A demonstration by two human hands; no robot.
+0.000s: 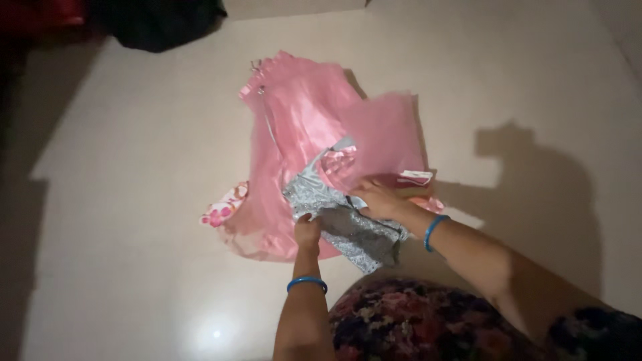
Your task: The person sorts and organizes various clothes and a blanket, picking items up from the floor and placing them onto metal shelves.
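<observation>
You're over a pale glossy tile floor (134, 200), lit hard from behind you: 1 bright glare spot (215, 333) near the bottom edge, 1 blocky dark shadow (535, 194) cast toward the right edge. Left edge falls into deep shade. Top-left corner: a black fabric heap (157, 20) beside something red (40, 12), too dim to identify.

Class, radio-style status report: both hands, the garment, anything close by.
Left hand gripping silver bodice. Right hand pressing on bodice beside pink skirt, grip unclear. Dress flat on pale floor. Dark cloth heap far off, not touching.
</observation>
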